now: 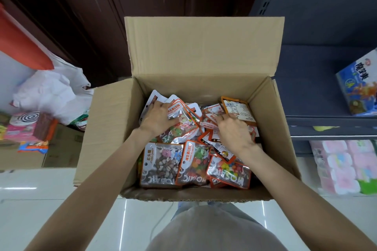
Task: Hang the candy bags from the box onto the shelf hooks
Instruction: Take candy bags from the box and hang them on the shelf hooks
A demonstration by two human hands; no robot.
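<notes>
Shop floor, dark shelf (318, 51) right of hands | box (204, 51) flaps up | left hand (158, 119) grips candy bag (181, 124) | right hand (234, 130) curled among bags, grip unclear

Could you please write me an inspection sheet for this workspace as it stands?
Surface: glossy pale floor.
Job's things: open cardboard box holds heaped candy bags; no hooks seen.
Clutter: white plastic bag, low cartons with packets at left.
Grippers: left hand grips bags; right hand curled among bags, grip unclear.
Cables: thin white cord below the box.
Surroundings: dark shelving, blue box, pink packs.
</notes>
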